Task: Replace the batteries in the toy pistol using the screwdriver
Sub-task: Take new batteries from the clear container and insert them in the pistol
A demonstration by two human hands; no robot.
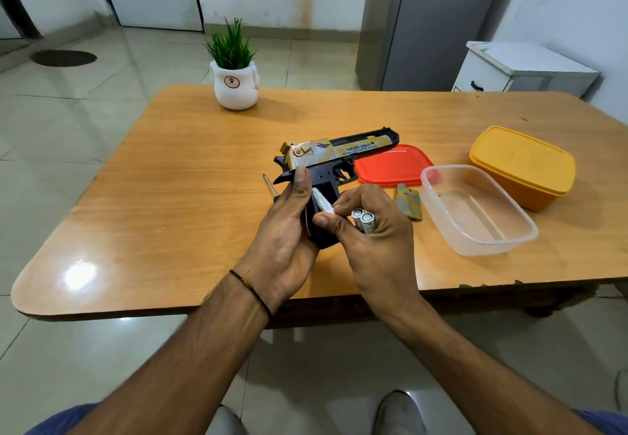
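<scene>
Two batteries [364,221] sit tucked against the palm of the right hand [377,230], their pale end caps facing up, while that hand's thumb and forefinger pinch a third battery [321,204] at the open grip of the toy pistol [334,162]. The left hand [287,227] is wrapped around the back of the grip, thumb up near the hammer, holding the pistol above the wooden table [170,179] with its barrel pointing away and to the right. The pinched battery lies slantwise, its long axis running roughly along the grip, its far end touching the compartment; whether it is going in or coming out cannot be told. The right hand is the nearer one to that opening, so it likely does the fine work. The screwdriver [270,187] lies on the table just behind the left hand. The removed battery cover [409,201] rests beside the clear plastic tub [482,230], near its red lid [390,166].
</scene>
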